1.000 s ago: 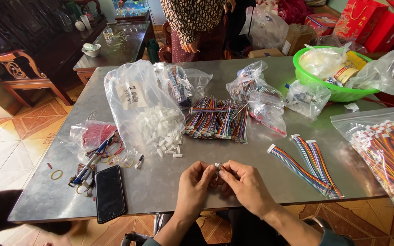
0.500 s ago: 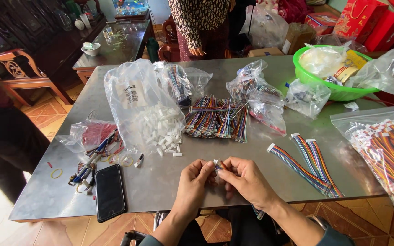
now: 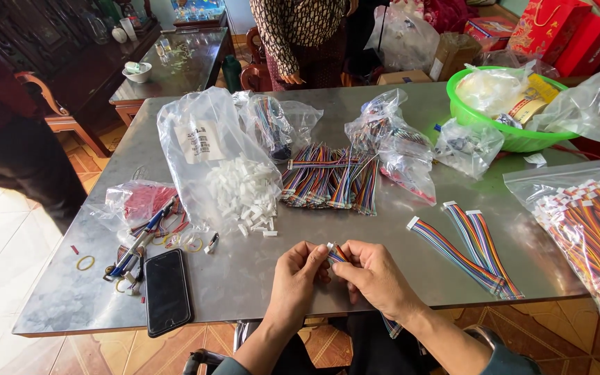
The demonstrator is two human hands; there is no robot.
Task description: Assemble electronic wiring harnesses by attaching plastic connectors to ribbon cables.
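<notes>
My left hand (image 3: 297,279) and my right hand (image 3: 375,276) meet at the near edge of the metal table (image 3: 244,271). Together they pinch a rainbow ribbon cable (image 3: 336,253) with a small white connector at its tip; its tail hangs below the table edge. Just beyond my hands, white plastic connectors (image 3: 244,196) spill from a clear bag. A pile of rainbow cables (image 3: 331,177) lies in the middle, and finished cables (image 3: 467,246) lie to my right.
A black phone (image 3: 167,290) and pens lie at the left. A green basin (image 3: 505,111) and a bag of cables (image 3: 585,222) sit at the right. One person stands at the far side, another at the left beside a wooden chair.
A person in dark clothes has come into view at the left. My hands stay in place, working the same cable.
</notes>
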